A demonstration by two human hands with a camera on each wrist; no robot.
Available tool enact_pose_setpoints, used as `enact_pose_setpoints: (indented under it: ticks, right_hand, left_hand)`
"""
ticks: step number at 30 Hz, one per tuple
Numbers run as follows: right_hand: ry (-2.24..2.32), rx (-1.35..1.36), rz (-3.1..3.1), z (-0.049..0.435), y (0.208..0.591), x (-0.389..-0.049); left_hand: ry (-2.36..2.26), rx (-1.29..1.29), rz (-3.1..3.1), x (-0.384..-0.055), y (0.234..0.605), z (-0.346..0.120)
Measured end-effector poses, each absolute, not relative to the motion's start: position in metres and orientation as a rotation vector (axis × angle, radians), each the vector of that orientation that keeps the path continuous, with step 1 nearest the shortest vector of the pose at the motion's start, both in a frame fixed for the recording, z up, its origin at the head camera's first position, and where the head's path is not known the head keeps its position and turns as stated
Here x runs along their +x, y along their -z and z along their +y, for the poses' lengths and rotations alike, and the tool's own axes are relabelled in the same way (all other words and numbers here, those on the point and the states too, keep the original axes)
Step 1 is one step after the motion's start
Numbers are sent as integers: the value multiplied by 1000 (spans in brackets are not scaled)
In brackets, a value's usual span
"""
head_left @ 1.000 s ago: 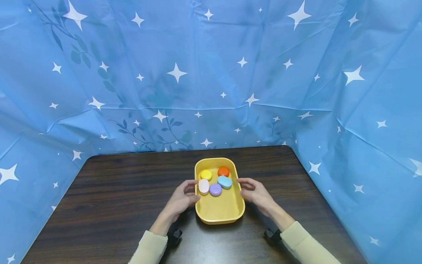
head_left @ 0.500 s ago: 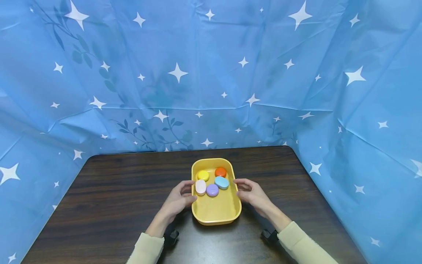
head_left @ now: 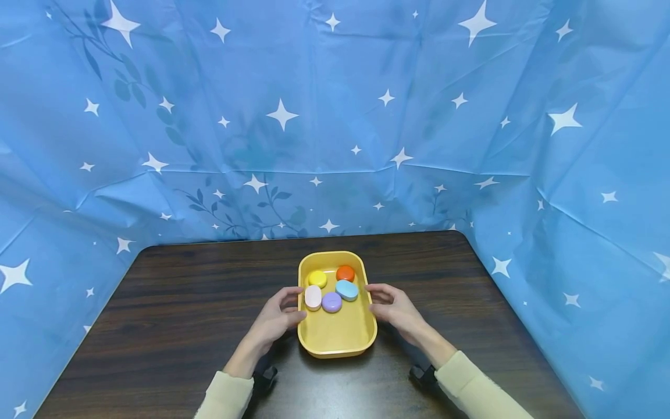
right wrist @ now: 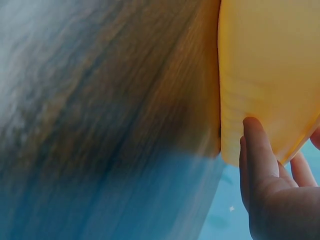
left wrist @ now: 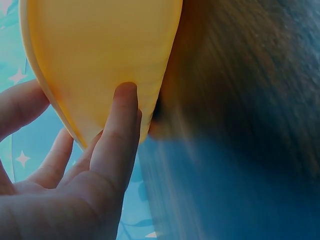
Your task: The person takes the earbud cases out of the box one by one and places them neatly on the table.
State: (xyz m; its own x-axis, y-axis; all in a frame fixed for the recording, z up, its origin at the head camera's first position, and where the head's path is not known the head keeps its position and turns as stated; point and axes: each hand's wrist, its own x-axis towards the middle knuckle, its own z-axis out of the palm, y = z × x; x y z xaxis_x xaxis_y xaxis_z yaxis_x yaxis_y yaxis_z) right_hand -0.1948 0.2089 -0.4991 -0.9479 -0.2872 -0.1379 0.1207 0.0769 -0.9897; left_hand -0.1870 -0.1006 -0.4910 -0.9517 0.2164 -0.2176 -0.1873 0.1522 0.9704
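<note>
A yellow rounded-corner tray (head_left: 337,337) is held between both hands on the dark table. At its left side, my left hand (head_left: 277,314) grips the wall, fingertips at the rim; in the left wrist view, fingers (left wrist: 117,125) press the outer wall. My right hand (head_left: 395,308) grips the opposite wall the same way, with a finger (right wrist: 257,145) flat against the outside. Smooth rounded pieces lie toward the tray's far end: a yellow one (head_left: 317,279), an orange-red one (head_left: 345,273), a pale pink oval (head_left: 313,297), a light blue oval (head_left: 347,290) and a purple one (head_left: 332,302).
The dark wood-grain table (head_left: 209,302) has rounded far corners. A blue cloth with white stars (head_left: 335,116) hangs behind it and along both sides. Black wrist mounts (head_left: 266,378) sit under the wrists, close to the cream sleeves (head_left: 225,396).
Both hands have moved the tray a short way to the left across the table. The pieces inside keep their arrangement, and both grips look the same.
</note>
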Motion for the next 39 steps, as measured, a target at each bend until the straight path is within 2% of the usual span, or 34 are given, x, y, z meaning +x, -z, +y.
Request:
enact_pose_setpoints:
  ticks: [39]
  right_hand:
    - [1955, -161, 2077, 179, 500, -191]
  left_hand:
    - [-1863, -21, 2175, -175, 488, -128]
